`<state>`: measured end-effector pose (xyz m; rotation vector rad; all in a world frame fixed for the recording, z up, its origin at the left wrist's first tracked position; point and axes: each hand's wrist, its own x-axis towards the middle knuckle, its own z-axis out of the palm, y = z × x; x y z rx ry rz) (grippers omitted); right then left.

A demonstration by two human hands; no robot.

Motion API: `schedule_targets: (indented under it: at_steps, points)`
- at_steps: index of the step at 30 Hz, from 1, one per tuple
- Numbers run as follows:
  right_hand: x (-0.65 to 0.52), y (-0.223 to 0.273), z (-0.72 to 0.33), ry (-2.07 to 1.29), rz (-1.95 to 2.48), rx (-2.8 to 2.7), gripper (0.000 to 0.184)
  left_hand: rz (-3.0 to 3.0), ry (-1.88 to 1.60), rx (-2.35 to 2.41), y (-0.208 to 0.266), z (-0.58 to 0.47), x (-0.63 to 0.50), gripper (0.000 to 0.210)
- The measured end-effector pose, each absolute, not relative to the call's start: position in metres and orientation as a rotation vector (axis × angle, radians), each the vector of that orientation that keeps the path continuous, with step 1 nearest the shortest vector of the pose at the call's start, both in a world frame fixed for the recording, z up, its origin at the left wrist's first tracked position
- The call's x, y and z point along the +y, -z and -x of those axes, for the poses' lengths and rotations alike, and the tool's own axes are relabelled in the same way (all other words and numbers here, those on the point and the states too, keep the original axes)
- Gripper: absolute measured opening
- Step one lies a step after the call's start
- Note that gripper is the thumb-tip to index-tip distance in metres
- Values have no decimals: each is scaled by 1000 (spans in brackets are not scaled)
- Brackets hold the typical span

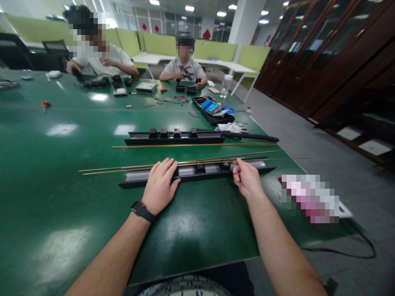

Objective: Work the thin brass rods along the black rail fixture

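Bracing pose at the near edge of the bench (101, 205): left hand (159, 183) lies across the near rail (205, 177), fingers extended side by side, thumb spread toward the near edge. Right hand (248, 176) is curled by the rail's right end, thumb and forefinger close together at its far lip; can't tell if they pinch a rod. Near rail lies along the near edge, roughly parallel to it, right end toward the right edge. Black blocks (200, 167) sit in its channel between the hands. Thin brass rods (103, 169) run along its far lip, left ends overhanging the rail's left end. My read: rail stiff, fairly light, smooth-faced, so hold it by the outer walls near both ends. Rods look light, springy, easy to roll or bend; fingertip pinch near the supported part, not the loose ends. Beyond: one more rod (138, 146), then the far rail (173, 141) with its own blocks, black bar (253, 136) off its right end reaching for the right edge. Behind that, white glove (233, 127) and black tray (206, 115) near the right edge; two co-workers (185, 68) handle gear at the far edge.
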<state>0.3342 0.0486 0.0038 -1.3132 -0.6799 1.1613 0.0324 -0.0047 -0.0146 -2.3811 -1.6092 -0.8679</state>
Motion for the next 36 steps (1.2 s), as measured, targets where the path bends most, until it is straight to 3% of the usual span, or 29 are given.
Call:
schedule_targets:
  at_steps: [36]
  points:
    - [49, 3, -340, -1222, 1270, -696, 36, 2396, 885, -1638, 13, -34, -6, 53]
